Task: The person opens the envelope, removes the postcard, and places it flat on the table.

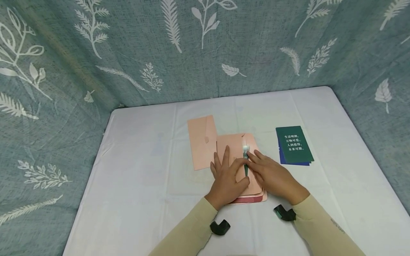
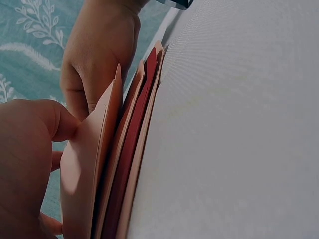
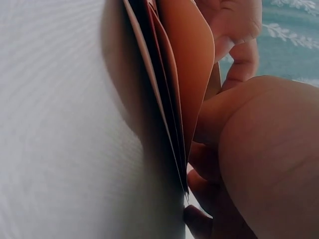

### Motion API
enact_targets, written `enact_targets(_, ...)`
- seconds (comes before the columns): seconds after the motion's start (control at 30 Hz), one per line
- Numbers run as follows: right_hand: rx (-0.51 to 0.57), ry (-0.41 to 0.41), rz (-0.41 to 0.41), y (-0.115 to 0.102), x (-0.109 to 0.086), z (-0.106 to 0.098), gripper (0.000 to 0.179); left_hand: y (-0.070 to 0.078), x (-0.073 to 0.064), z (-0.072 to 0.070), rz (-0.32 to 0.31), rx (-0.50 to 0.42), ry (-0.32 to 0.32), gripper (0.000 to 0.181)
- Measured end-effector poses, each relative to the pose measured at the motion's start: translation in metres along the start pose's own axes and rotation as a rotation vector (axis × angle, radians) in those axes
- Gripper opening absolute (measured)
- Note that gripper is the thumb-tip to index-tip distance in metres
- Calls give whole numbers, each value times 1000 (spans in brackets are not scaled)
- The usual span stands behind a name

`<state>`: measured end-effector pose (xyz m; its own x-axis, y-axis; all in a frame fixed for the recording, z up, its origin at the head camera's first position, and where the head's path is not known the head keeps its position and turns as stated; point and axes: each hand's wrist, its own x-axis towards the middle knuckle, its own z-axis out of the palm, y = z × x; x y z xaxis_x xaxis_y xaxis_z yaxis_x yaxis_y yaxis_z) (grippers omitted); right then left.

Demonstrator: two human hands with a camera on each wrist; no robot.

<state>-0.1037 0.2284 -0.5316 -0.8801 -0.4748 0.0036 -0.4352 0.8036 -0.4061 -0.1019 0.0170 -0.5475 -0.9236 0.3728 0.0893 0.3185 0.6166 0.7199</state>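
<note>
A peach envelope (image 1: 235, 140) lies on top of a small stack, its flap side up. In the slit between its edges shows a narrow strip of a dark green card (image 1: 246, 171) with a pale end. My left hand (image 1: 225, 179) rests on the envelope with fingers spread, its index fingertip right at the slit and its thumb lower down by the same seam. From the other side, my right hand (image 1: 272, 174) presses on the envelope, fingertips beside the card strip. Both wrist views show the envelope's edge bulging apart under the hands.
Under the top envelope lie more peach envelopes and a dark red one (image 2: 130, 144). Another peach envelope (image 1: 201, 142) lies at the stack's far left. Green (image 1: 294, 144) and blue cards (image 1: 285, 160) with overlapping edges lie to the right. A leaf-patterned curtain (image 1: 211, 64) hangs behind the white table (image 1: 137, 160).
</note>
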Motion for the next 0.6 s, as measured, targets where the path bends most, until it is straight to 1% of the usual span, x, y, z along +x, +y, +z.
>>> enact_targets(0.13, -1, 3, -12, 1, 1, 0, 52, 1, 0, 0, -2, -14, -2, 50)
enact_targets(0.33, -19, 31, -17, 7, 0, 0, 52, 0, 0, 0, 1, -14, -2, 49)
enact_targets(0.6, 27, 9, 10, 14, 1, 0, 53, 1, 1, -1, -4, -4, -9, 49)
